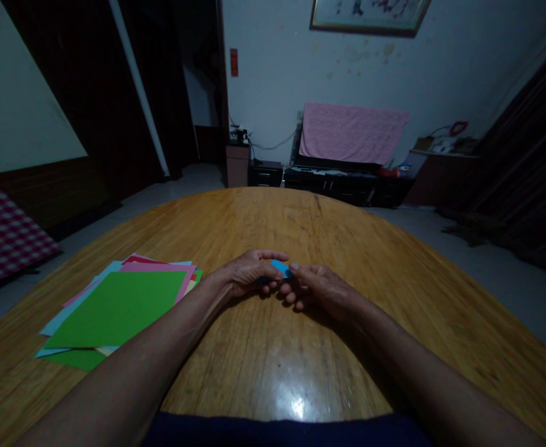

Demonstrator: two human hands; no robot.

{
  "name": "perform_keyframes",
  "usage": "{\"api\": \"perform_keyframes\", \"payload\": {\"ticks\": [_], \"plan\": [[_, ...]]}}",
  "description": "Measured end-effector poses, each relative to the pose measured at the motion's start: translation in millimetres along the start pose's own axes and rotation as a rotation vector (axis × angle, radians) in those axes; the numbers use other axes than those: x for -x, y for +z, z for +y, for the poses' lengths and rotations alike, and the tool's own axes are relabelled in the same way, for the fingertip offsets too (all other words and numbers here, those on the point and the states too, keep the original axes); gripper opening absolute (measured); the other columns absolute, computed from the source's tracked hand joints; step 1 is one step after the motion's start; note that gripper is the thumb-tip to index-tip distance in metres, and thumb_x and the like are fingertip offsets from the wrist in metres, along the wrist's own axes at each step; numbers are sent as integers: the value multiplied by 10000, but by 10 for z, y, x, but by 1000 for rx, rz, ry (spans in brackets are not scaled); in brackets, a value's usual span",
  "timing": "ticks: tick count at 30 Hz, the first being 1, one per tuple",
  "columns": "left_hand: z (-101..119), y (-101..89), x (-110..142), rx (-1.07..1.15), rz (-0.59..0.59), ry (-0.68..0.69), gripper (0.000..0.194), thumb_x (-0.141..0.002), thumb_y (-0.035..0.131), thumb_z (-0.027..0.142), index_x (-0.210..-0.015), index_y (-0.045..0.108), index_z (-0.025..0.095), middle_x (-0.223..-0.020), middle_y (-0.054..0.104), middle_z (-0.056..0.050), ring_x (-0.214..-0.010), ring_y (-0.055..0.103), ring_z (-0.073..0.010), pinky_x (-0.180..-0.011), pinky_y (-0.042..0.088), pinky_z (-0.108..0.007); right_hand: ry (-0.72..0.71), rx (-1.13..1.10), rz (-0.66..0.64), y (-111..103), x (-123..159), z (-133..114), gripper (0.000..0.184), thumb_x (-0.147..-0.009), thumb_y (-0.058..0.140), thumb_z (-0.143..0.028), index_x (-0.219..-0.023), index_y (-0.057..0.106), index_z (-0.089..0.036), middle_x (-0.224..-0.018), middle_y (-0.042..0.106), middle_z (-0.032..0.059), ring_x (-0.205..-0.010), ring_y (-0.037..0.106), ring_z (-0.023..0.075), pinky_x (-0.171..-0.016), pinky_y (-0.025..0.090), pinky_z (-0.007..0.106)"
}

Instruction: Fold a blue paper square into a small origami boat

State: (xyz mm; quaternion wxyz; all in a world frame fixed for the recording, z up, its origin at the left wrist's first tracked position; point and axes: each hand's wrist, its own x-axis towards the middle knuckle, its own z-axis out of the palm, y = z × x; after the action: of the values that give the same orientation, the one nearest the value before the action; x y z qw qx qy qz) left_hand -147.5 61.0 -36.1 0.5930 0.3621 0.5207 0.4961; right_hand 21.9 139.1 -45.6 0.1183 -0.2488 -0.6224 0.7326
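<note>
A small folded piece of blue paper [281, 267] is held between my two hands, just above the middle of the table. My left hand [253, 273] grips its left side, thumb on top and the index finger stretched along the far edge. On the other side, my right hand [322, 287] pinches the paper's right end between thumb and fingers, the other fingers curled below. Much of the paper is hidden by the fingers, so its full shape does not show. Beside my left forearm lies a loose stack of coloured paper sheets [119, 307], with a green sheet on top.
The round wooden table [273, 217] fills the foreground, its far edge curving ahead. Beyond it stand a low black cabinet [329, 181] and a screen-like object under a pink cloth [352, 133]. A checkered cloth [7, 230] hangs at the left; dark curtains [519, 136] are at right.
</note>
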Motion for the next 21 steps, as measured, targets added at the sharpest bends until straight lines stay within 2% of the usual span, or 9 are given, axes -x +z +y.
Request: {"api": "perform_keyframes", "payload": {"ticks": [3, 6, 12, 21], "plan": [[-9, 24, 1, -5, 3, -16, 626, -630, 661, 80, -1229, 483, 115, -636, 602, -18, -491, 499, -82, -455, 358, -189, -9, 23, 55, 59, 9, -19, 310, -770, 663, -435, -713, 626, -133, -637, 634, 34, -547, 581, 101, -510, 441, 201], [6, 27, 15, 7, -14, -15, 596, -640, 667, 88, -1211, 499, 107, -641, 602, -21, -488, 498, -78, -454, 362, -188, 27, -33, 71, 87, 6, -25, 273, -782, 637, -373, -653, 599, -135, -556, 588, 13, -476, 528, 78, -480, 415, 194], [64, 4, 44, 43, -7, -57, 536, -651, 657, 77, -1170, 520, 88, -650, 598, -21, -497, 522, -89, -462, 388, -205, 52, -21, 109, 76, 3, -41, 239, -793, 584, -294, -614, 593, -137, -552, 580, 27, -458, 524, 82, -474, 417, 208], [-3, 13, 6, 23, 8, -30, 585, -642, 695, 95, -1190, 492, 84, -666, 620, -31, -482, 524, -86, -464, 388, -208, 48, 78, 100, 100, 6, -51, 245, -763, 640, -364, -682, 639, -133, -598, 590, 30, -500, 533, 87, -474, 417, 202]]}}
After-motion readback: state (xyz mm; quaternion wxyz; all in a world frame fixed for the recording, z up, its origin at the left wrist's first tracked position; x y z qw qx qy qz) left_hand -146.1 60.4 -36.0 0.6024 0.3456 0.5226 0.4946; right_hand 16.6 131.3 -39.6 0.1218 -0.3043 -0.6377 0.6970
